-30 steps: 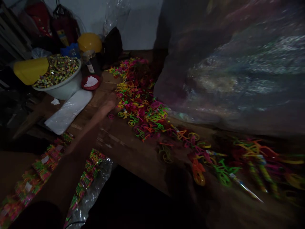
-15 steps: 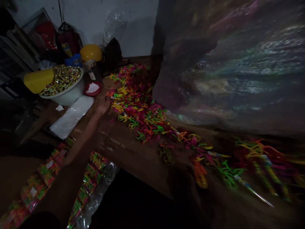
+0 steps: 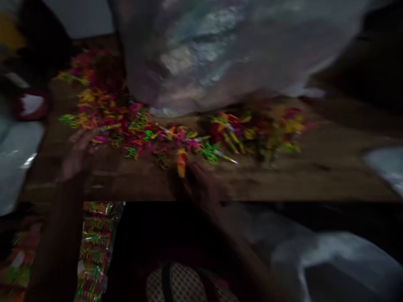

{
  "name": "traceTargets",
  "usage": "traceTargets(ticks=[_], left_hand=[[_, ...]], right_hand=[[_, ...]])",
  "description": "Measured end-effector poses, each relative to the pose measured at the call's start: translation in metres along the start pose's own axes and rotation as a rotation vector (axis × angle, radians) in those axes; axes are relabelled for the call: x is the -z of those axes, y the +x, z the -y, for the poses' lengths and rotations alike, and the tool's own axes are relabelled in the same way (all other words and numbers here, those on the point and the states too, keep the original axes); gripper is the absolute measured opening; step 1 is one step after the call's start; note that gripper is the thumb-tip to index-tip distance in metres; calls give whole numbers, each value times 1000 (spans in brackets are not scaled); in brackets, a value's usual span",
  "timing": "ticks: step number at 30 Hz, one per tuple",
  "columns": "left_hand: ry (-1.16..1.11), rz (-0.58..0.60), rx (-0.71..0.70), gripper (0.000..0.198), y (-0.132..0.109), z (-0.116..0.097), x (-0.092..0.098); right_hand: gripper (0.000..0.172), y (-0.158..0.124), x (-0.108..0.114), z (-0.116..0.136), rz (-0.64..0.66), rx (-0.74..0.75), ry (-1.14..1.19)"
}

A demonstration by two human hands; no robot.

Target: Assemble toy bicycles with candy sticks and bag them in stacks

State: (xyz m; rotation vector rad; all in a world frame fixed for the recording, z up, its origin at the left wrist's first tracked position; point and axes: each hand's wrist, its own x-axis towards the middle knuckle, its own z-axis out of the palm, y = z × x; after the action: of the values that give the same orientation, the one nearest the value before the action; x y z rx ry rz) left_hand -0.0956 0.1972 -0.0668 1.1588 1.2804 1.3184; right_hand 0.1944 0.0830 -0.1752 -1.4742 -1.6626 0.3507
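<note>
My left hand (image 3: 78, 149) is at the left end of the bright plastic pieces (image 3: 107, 113), its fingertips touching a pink piece and a thin yellow one; blur hides whether it grips them. Near the table's front edge is my right hand (image 3: 200, 182), dark and blurred, with an orange and yellow piece (image 3: 181, 162) at its fingertips. The finger positions of the right hand are hard to make out. Green pieces (image 3: 209, 152) and a thin clear-tipped stick (image 3: 226, 157) lie just beyond it on the wooden table (image 3: 135, 184).
A large clear plastic bag (image 3: 201, 54) rises behind the pieces. At the left are a red dish (image 3: 42, 110) with white paper and a white plastic sheet (image 3: 19, 155). Packed strips of pieces (image 3: 96, 247) hang below the table edge. Another pale bag (image 3: 340, 247) is at the lower right.
The view has swung to the right. My right hand has come into clear view by the orange piece. My left hand has moved toward the near side of the pile.
</note>
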Motion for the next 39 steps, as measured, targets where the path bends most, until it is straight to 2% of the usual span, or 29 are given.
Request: traceTargets(ticks=[4, 7, 11, 14, 17, 19, 21, 25, 29, 34, 39], left_hand=[[-89, 23, 143, 11, -40, 20, -36], [-210, 36, 213, 18, -64, 33, -59], [-274, 27, 231, 14, -77, 37, -84], [-262, 106, 216, 8, -80, 30, -97], [-237, 175, 207, 11, -84, 25, -105], [-251, 159, 224, 7, -86, 27, -110], [-240, 150, 242, 5, -89, 31, -116], [-158, 222, 271, 18, -95, 33, -130], [-139, 282, 305, 27, -99, 32, -141], [-185, 252, 317, 28, -96, 43, -137], [-237, 330, 298, 32, -92, 50, -133]], right_hand=[[31, 11, 7, 4, -34, -66, -105], [30, 14, 13, 6, -25, -131, -209], [26, 15, 16, 10, 42, -163, -297], [22, 15, 22, 10, 52, -142, -216], [21, 15, 37, 1, -89, -127, -131], [23, 17, 47, -13, -219, -141, -184], [25, 18, 55, -29, -288, -162, -290], [31, 21, 55, -51, -243, -236, -398], [32, 19, 52, -54, -196, -236, -394], [24, 13, 54, -53, -264, -201, -312], [23, 14, 52, -49, -356, -131, -216]])
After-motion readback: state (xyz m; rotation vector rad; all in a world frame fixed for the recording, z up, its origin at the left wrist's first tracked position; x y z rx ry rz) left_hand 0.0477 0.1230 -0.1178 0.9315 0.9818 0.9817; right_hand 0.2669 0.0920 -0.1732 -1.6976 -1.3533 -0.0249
